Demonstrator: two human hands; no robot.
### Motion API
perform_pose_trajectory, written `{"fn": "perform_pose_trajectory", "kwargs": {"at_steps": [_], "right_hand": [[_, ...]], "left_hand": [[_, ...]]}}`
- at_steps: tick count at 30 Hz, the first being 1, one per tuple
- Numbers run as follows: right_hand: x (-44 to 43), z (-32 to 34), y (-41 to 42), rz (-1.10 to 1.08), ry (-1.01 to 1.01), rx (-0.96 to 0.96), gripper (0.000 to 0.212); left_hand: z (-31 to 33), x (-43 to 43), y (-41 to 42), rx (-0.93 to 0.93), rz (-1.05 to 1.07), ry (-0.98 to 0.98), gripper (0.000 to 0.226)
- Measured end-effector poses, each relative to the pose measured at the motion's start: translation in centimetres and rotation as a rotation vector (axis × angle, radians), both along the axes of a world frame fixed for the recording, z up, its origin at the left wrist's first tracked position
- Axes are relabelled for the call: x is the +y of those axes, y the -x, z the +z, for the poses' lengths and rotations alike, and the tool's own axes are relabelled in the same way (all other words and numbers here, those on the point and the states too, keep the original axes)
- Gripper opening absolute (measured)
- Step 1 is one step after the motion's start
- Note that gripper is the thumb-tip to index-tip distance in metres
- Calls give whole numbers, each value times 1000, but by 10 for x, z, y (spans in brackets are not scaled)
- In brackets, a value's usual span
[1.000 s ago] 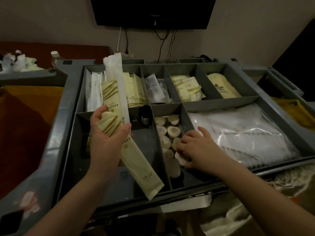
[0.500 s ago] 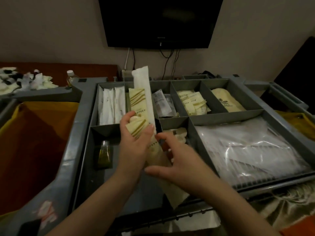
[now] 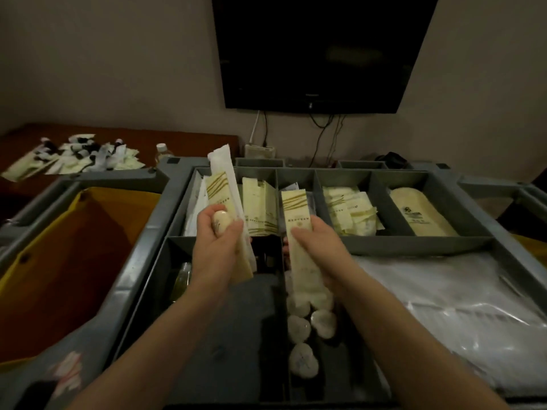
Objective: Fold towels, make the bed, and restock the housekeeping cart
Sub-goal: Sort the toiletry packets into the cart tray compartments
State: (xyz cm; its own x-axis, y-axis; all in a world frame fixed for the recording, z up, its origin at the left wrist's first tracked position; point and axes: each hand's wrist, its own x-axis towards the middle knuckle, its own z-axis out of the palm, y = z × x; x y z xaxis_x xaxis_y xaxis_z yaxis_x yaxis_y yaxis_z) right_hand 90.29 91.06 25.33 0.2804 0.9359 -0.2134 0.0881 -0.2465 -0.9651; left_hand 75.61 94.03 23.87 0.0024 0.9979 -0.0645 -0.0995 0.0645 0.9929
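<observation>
The right hand [image 3: 321, 247] pinches one long cream packet [image 3: 298, 226] above the cart tray [image 3: 384, 243]. The left hand [image 3: 219, 250] grips other packets [image 3: 218, 189] and a small soap [image 3: 221, 224]. The packets look light, thin and bendy, so holding near the middle is safer. Round soaps [image 3: 299, 329] lie just below, with dividers close around

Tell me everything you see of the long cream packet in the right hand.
The long cream packet is a flat, narrow, paper-like sachet with gold diagonal stripes and small print near its top. It stands nearly upright, pinched at mid-length by the right hand. Its lower end hangs over the round white soaps in the grey cart tray.
</observation>
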Motion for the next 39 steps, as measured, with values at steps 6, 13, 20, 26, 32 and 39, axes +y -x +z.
{"fn": "perform_pose_trajectory", "kwargs": {"at_steps": [6,13,20,26,32,39], "right_hand": [[120,9,-8,72,16,-17,70],[150,-21,15,316,108,-611,57],[71,0,20,301,-256,-354,22],[10,-6,36,352,-281,-407,34],[-9,-14,26,144,-208,-253,20],[-55,3,-44,209,46,-673,27]], "left_hand": [[-1,6,4,182,42,45,32],[-1,1,19,322,77,23,47],[-9,-5,17,386,48,-24,71],[-8,-6,5,532,-87,-235,77],[-17,-12,-3,469,-279,-361,80],[-35,-2,6,400,-265,-218,82]]}}
